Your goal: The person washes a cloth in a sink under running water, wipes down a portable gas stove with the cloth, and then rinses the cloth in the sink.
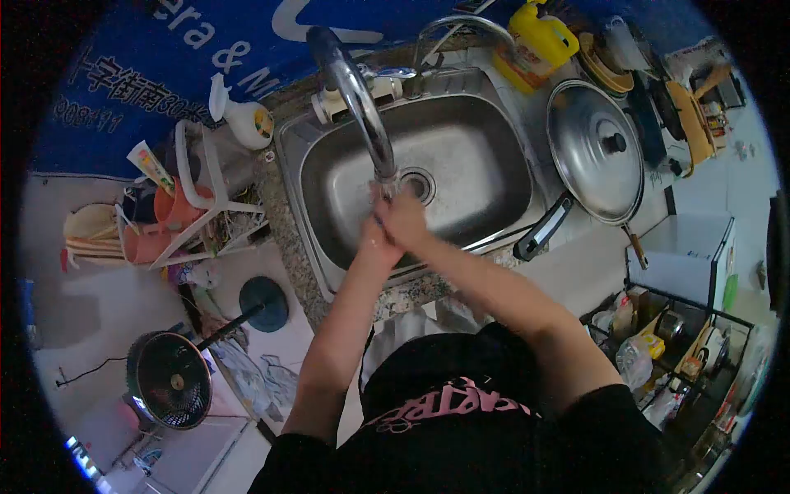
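Note:
My left hand [378,236] and my right hand [406,217] are pressed together under the curved chrome faucet [362,97]. Water from the spout runs onto them. They are over the stainless steel sink [329,210], left of its drain [420,186]. The right hand lies across the left, and the fingers of both are overlapped and smeared by motion. No object shows in either hand, though what is between the palms is hidden.
A lidded pan [588,140] with a black handle is right of the sink, below a yellow jug [533,49]. On the left stand a white spray bottle [247,122] and a white rack [216,198]. A fan [169,380] is at lower left, shelves [699,362] at lower right.

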Demonstrator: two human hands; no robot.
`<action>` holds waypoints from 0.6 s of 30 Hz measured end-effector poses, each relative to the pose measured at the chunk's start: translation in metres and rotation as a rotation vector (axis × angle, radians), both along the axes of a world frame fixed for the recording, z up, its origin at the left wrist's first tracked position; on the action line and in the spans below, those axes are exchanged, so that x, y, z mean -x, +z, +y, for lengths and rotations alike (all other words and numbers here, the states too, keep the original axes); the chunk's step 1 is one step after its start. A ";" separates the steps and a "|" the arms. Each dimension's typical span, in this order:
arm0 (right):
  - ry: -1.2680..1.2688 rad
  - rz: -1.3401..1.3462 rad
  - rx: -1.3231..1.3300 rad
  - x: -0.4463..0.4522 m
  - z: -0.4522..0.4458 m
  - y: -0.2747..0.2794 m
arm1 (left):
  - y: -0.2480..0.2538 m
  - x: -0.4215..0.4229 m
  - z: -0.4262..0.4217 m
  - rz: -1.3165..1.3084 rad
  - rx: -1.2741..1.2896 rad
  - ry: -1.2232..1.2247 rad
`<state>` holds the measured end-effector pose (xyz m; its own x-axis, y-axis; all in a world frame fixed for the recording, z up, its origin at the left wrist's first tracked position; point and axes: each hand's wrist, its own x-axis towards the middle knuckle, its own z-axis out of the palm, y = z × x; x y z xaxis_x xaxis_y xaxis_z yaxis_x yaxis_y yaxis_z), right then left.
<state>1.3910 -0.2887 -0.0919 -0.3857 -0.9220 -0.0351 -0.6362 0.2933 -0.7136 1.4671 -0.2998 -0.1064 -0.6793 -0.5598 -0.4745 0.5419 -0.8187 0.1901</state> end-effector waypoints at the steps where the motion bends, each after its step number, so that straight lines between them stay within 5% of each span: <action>1: -0.049 -0.239 -0.115 0.021 -0.009 0.008 | 0.001 0.004 -0.001 -0.004 0.002 -0.003; 5: -0.042 -0.408 0.164 0.001 0.006 0.002 | -0.018 0.006 -0.028 -0.048 -0.150 0.002; 7: -0.057 -0.228 0.233 -0.013 0.015 0.020 | -0.029 0.002 -0.045 0.033 -0.221 0.151; 8: -0.058 -0.240 0.283 -0.012 0.015 0.014 | -0.026 0.017 -0.040 -0.225 0.057 0.166; 9: -0.057 -0.254 0.333 -0.011 0.016 0.009 | -0.023 0.018 -0.033 -0.228 0.057 0.167; 11: -0.037 -0.319 0.250 0.002 0.008 0.021 | 0.001 0.013 -0.016 -0.480 0.159 0.184; 13: -0.071 -0.315 0.004 0.009 0.002 0.026 | 0.011 0.018 -0.013 -0.379 0.078 0.144; 14: -0.095 -0.127 0.058 0.009 -0.002 0.014 | 0.025 0.021 -0.012 -0.356 -0.014 0.133; 18: -0.102 -0.309 0.149 0.017 -0.006 0.021 | 0.009 0.026 -0.009 -0.357 -0.136 0.081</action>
